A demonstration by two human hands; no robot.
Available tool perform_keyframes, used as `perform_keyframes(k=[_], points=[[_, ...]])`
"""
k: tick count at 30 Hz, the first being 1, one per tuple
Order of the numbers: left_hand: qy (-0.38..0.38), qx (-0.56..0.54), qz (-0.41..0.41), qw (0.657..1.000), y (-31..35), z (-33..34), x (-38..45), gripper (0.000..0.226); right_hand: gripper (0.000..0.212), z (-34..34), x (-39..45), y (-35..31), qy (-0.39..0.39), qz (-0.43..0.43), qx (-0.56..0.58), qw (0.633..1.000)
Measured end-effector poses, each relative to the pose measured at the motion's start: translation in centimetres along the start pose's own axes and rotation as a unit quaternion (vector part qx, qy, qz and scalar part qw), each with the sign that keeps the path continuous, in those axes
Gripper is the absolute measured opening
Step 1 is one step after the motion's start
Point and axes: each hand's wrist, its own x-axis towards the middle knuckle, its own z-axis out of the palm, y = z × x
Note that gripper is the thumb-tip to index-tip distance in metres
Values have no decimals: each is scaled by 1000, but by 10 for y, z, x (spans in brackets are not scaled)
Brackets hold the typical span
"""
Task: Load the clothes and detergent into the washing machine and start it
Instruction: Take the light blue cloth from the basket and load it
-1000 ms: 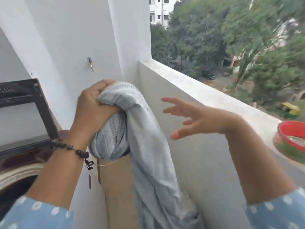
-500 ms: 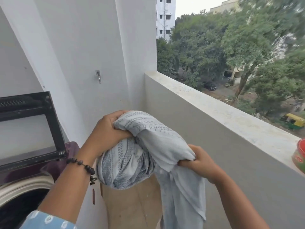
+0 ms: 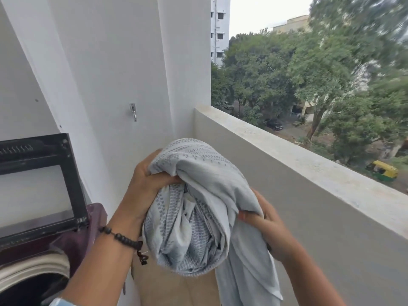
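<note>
A pale grey-blue patterned cloth (image 3: pixel 198 208) is bunched into a ball in front of me, with a loose tail hanging down at the lower right. My left hand (image 3: pixel 145 184), with a bead bracelet on its wrist, grips the bundle's top left. My right hand (image 3: pixel 260 219) pinches a fold on the bundle's right side. The top-loading washing machine (image 3: pixel 72 237) stands at the lower left with its dark lid (image 3: pixel 39 180) raised; its drum opening (image 3: pixel 31 286) shows at the bottom left edge.
A white wall with a metal hook (image 3: pixel 133 111) rises behind the machine. A grey balcony parapet (image 3: pixel 309 173) runs along the right, with trees and buildings beyond. A tan cardboard surface (image 3: pixel 172 288) lies below the bundle.
My right hand, open in the air a second ago, came in and took hold of the cloth's right side. The bundle has been gathered tighter and sits lower in view.
</note>
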Motion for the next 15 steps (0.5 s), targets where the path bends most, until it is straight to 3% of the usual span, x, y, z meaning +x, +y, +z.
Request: perform_keyframes(k=[4,6,10,15], points=[[28,-13,23,999,-7,-3,5,47,102,10,-16,30,-31,67,12,997],[56,-27,32,998,-15,-5,6,49,118,19,-20,42,-52,63,-13,997],[146,-59,23,987,-32,-1,6,53,112,44,-14,54,-49,36,-4,998],[180,-86,-38,979,-57,-2,-4,50,77,48,1,58,118,51,40,991]])
